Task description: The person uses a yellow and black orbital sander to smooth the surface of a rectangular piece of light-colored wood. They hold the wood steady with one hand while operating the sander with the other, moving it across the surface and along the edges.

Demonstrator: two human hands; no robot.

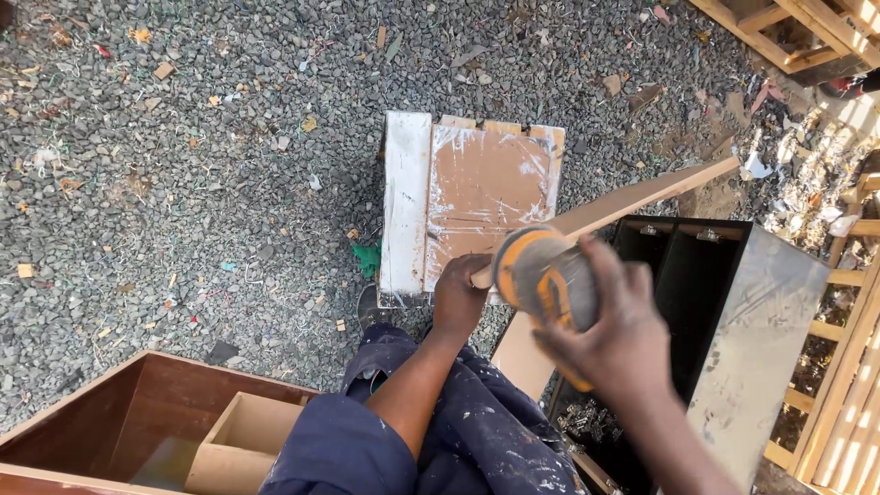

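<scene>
Ground: a gravel yard (183, 183) of grey stones, strewn with wood chips and scraps of litter, fills most of the view.
Dark cabinet: an open black cabinet (761, 312) lies on its back at the right, its compartments facing up, with small metal fittings (591, 420) heaped in the near one.
Brown cabinet: a reddish-brown carcass (119, 412) sits at the lower left with a pale inner box (243, 435) in it.
Desk: a small paint-smeared wooden stand (458, 197) with white side boards serves as the desk, straight ahead of the person.
Pallets: pale timber frames (788, 27) lie at the upper right, and more slats (843, 403) run down the right edge.
Board: a long, thin, pale wooden board (642, 194) runs slantwise from the near edge of the desk up and to the right, over the dark cabinet.
Clothing: navy work trousers (477, 431) spotted with paint show below the arms.
Sander: an orange and grey power sander (541, 280) sits on the near end of the board, blurred.
Right hand: the right hand (623, 339) has its grip clenched around the sander's body.
Left hand: the left hand (458, 298) grips the near end of the board at the desk's edge, just beside the sander.
</scene>
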